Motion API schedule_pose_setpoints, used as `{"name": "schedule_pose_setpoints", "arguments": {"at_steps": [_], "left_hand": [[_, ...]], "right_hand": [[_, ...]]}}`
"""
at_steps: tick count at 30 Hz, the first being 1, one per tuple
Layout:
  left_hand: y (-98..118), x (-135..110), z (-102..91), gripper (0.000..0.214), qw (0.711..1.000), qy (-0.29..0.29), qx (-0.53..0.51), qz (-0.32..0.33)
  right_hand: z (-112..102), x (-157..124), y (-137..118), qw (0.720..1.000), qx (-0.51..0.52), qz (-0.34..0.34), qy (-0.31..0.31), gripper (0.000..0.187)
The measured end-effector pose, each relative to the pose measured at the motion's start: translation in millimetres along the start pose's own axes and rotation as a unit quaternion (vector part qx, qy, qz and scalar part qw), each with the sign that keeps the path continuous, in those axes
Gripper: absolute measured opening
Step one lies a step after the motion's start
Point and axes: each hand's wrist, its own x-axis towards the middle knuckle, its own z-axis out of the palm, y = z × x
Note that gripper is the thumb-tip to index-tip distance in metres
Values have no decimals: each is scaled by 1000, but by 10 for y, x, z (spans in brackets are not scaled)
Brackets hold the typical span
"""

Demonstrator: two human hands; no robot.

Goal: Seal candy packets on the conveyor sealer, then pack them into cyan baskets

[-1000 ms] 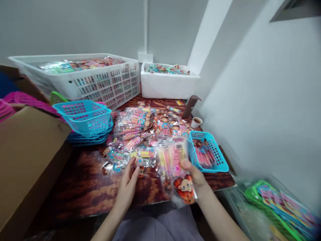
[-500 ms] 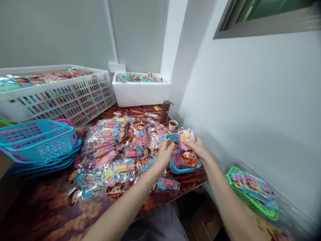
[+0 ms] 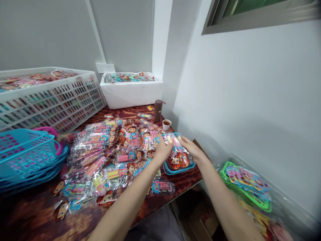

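Note:
A small blue plastic basket (image 3: 173, 172) sits at the table's right end, holding clear-wrapped packets (image 3: 179, 159) with cartoon-girl heads and pink and yellow sticks. My left hand (image 3: 164, 150) is at its left side, thumb over the packets and fingers apart; some fingertips are hidden. On the right side, my right hand (image 3: 194, 150) has its fingers stretched toward the packets' upper ends, touching near the rim. A broad pile of similar packets (image 3: 100, 140) spreads over the table to the left of my hands.
Stacked blue baskets (image 3: 27, 154) and a pink one (image 3: 59, 147) stand at left. Behind are a white crate (image 3: 50, 103) and a foam box (image 3: 131, 93), both filled with packets. A brown flask (image 3: 157, 111) and paper cup (image 3: 166, 125) are nearby. A green basket (image 3: 244, 190) with printed cards sits lower right.
The packet in my right hand has gone down into the blue basket beside another, and that hand's fingers have loosened. My left hand stays at the basket's left side. The view has shifted right.

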Motion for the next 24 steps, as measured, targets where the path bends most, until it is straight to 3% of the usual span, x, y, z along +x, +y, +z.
{"name": "schedule_pose_setpoints", "arguments": {"at_steps": [5, 10, 12, 14, 17, 19, 21, 24], "left_hand": [[65, -21, -16, 78, 999, -13, 37, -11], [56, -13, -78, 68, 998, -34, 45, -11], [71, -16, -88, 64, 998, -38, 58, -8], [105, -42, -64, 63, 996, -40, 77, -2], [149, -143, 35, 61, 990, -20, 137, 25], [140, -230, 111, 58, 977, 12, 199, 75], [99, -297, 161, 54, 951, 51, 265, 153], [19, -307, 146, 48, 902, 98, 350, 234]], "right_hand": [[16, 29, 51, 998, -32, -14, 43, 51], [-51, 26, 133, 997, -25, -68, 4, 59], [-51, 34, 151, 991, -101, -84, 7, 57], [-16, 25, 139, 955, -280, -94, 33, 49], [60, -32, 72, 817, -562, -111, 68, 37], [76, -76, 32, 744, -649, -129, 90, 38], [45, -103, 23, 721, -667, -155, 103, 45], [-53, -111, 91, 719, -660, -200, 89, 49]]}}
